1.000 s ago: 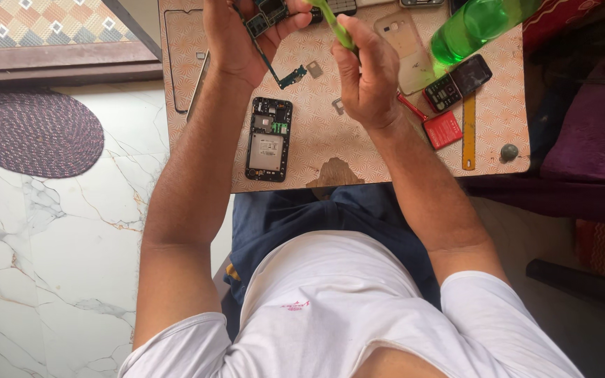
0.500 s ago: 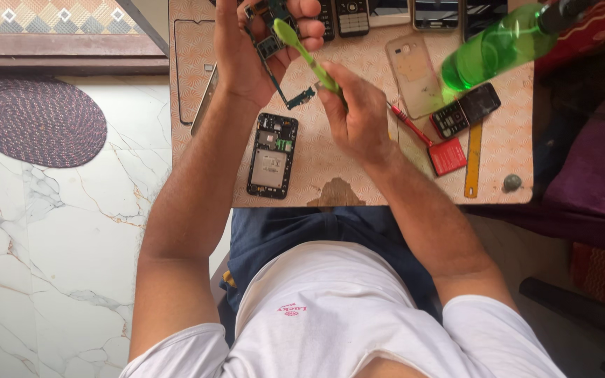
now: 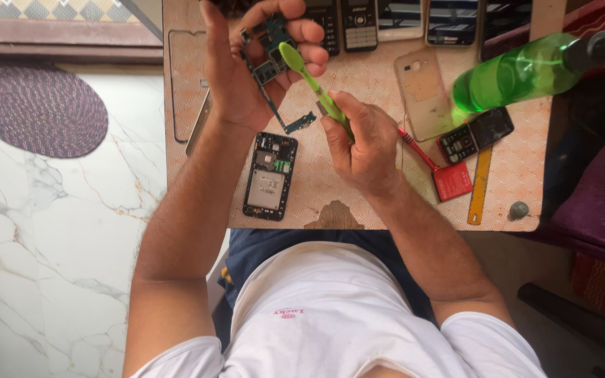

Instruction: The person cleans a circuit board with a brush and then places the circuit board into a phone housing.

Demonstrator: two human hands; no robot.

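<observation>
My left hand (image 3: 246, 77) is raised over a small wooden table (image 3: 358, 203) and grips a green phone circuit board (image 3: 269, 59) with a thin strip hanging from it. My right hand (image 3: 362, 143) holds a light green toothbrush (image 3: 313, 84), its head resting against the board. Below the hands an opened black phone body (image 3: 269, 176) lies face up on the table, its inner parts showing.
Several phones (image 3: 358, 24) lie along the table's far edge. A beige back cover (image 3: 425, 94), green bottle (image 3: 519, 70), small black keypad phone (image 3: 474, 134), red-handled tool (image 3: 449, 178) and yellow ruler (image 3: 480, 185) are at the right. A round purple mat (image 3: 36, 108) lies on the marble floor.
The view has tilted so the table sits lower in the picture. Both hands came lower and closer together, and the toothbrush head now rests on the board in my left hand.
</observation>
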